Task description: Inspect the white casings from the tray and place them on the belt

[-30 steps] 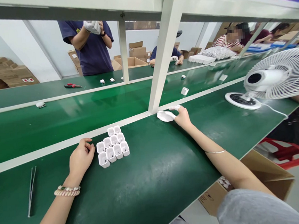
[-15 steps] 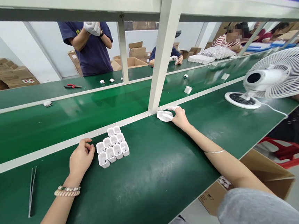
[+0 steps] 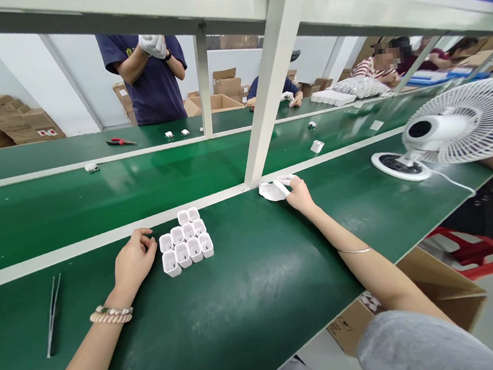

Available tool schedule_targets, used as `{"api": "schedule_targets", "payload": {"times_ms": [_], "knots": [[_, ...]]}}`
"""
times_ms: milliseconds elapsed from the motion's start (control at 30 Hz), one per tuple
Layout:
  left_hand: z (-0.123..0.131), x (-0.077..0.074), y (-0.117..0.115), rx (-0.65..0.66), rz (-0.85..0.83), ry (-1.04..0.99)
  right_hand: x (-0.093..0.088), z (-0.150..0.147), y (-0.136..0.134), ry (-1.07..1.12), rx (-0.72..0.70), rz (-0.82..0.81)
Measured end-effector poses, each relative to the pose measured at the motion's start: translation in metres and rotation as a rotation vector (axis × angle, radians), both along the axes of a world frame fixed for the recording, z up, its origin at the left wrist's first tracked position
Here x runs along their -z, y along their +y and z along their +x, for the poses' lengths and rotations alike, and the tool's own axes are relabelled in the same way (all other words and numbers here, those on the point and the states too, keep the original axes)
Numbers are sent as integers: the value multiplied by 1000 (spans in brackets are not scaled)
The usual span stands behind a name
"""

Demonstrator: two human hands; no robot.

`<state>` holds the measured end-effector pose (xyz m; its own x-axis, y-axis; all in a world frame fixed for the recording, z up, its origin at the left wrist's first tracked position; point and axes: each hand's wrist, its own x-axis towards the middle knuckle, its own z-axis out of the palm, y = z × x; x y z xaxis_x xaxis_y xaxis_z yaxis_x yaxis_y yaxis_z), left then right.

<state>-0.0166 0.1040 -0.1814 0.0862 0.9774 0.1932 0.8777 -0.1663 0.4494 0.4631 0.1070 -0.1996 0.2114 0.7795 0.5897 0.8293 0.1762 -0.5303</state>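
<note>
On the green bench at left, my left hand (image 3: 134,258) rests with loosely bent fingers, thumb and forefinger apart, holding nothing. Just right of it stand several small white open-topped square cups (image 3: 182,251) in close rows; small dark slots show inside some. My right hand (image 3: 298,193) reaches to the foot of the slanted post, its thumb and fingers in white finger covers and spread apart. Its thumb is at the edge of a thin, crumpled white sheet (image 3: 270,191), which lies on the bench; whether it is cloth or paper I cannot tell.
Tweezers (image 3: 53,317) lie at left. A slanted white post (image 3: 264,91) rises by my right hand. Beyond the rail, a green belt (image 3: 143,182) carries small white parts (image 3: 317,146). A white fan (image 3: 444,124) stands at right. Co-workers (image 3: 146,81) are across the line.
The white parts on the belt have shifted right. My right hand has moved very slightly right, its thumb drawn back toward the white sheet's edge. My left hand and the cups have stayed put.
</note>
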Motion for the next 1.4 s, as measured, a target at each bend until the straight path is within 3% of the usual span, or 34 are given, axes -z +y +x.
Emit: {"api": "schedule_targets", "payload": {"times_ms": [233, 433, 667, 767, 933, 1167, 1400], "knots": [[-1, 0, 0, 3, -3, -2, -9, -4, -7, 69, -71, 85], [-1, 1, -1, 10, -1, -5, -5, -1, -4, 192, -9, -58], [-2, 2, -1, 6, 12, -1, -19, -13, -14, 160, -167, 8], [-2, 2, 0, 5, 4, 0, -23, -8, -15, 144, -106, 10], [-1, 2, 0, 4, -6, 0, -27, -4, -18, 64, 108, -129], [-3, 4, -1, 2, 4, -3, -43, -24, -33, 148, -8, -52], [-1, 2, -2, 1, -3, -8, -23, -2, -23, -253, 229, -218]]}}
